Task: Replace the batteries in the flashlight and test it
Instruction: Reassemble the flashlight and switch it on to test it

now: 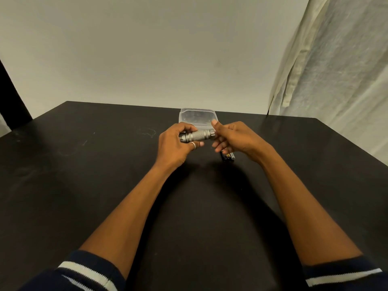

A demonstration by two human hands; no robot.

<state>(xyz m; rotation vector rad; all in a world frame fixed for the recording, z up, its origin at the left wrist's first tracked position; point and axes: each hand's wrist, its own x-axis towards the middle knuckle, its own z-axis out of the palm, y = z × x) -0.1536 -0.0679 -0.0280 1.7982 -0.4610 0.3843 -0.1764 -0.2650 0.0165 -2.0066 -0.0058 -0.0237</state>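
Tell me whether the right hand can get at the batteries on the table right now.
Probably yes. The batteries lie on the table just under the right hand, with nothing between them; the left hand holds the flashlight, so the right looks free to drop.

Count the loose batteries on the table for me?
3 batteries show, side by side on the table beneath the right hand; its fingers may hide more.
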